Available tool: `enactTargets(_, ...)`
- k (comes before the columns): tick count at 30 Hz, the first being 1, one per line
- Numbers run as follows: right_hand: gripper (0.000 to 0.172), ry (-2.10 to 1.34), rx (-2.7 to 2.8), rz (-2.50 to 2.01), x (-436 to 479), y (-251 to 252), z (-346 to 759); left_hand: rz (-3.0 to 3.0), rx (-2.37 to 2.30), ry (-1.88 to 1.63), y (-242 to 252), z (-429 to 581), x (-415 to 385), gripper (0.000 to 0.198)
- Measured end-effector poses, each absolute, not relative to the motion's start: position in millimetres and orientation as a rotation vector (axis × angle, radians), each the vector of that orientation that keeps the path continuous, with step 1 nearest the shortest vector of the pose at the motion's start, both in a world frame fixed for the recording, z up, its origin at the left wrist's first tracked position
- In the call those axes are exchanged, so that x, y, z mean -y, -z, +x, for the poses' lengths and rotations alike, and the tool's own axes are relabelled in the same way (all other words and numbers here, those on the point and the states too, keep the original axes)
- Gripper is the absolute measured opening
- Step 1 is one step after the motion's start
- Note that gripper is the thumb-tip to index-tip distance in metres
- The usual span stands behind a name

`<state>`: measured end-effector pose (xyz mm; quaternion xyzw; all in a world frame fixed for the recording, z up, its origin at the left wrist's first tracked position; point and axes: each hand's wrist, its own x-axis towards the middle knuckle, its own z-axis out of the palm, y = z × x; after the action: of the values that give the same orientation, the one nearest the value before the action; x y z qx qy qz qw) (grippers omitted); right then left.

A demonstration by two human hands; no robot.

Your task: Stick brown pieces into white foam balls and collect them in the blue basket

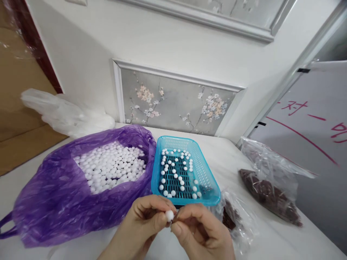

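A small white ball (169, 216) is pinched between the thumb and forefinger of my left hand (145, 221). Close against its right side, the thumb and forefinger of my right hand (203, 228) are pressed together; whatever tiny thing they hold is too small to name. Just beyond both hands stands a blue plastic basket (207, 177) with a slotted bottom, several white balls scattered in it. To the left lies an opened purple plastic bag (54, 191) filled with a heap of similar white balls (114, 166).
Beside my right hand sits a clear bag (240, 225) with dark brown bits. Farther right lies another clear bag (271, 195) of brown material. A crumpled white plastic bag (70, 115) rests at the back left, near cardboard (24, 101). A whiteboard (306, 119) stands at right.
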<state>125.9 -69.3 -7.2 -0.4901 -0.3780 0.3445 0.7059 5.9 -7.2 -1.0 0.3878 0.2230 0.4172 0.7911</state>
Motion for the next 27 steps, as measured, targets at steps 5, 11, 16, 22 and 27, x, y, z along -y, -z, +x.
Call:
enactTargets(5, 0.025, -0.895, 0.820, -1.092, 67.2, 10.7, 129.3, 0.815, -0.473, -0.887, 2.9, 6.0, 8.0, 0.007)
enactTargets(11, 0.027, -0.921, 0.760, -1.071, 65.5, 7.9, 128.2, 0.823, -0.462, -0.888, 1.1, 6.1, 9.5, 0.004)
enactTargets(16, 0.028, -0.908, 0.774, -1.077, 65.0, 8.3, 128.9, 0.842, -0.477, -0.899, -0.2, 5.8, 10.3, 0.004)
enactTargets(22, 0.027, -0.958, 0.763, -1.050, 64.5, 6.0, 130.0, 0.878, -0.487, -0.903, -0.6, 5.8, 10.0, 0.004)
enactTargets(27, 0.030, -1.016, 0.755, -1.033, 64.6, 7.5, 131.3, 0.918, -0.479, -0.926, 0.6, 6.0, 9.5, 0.003)
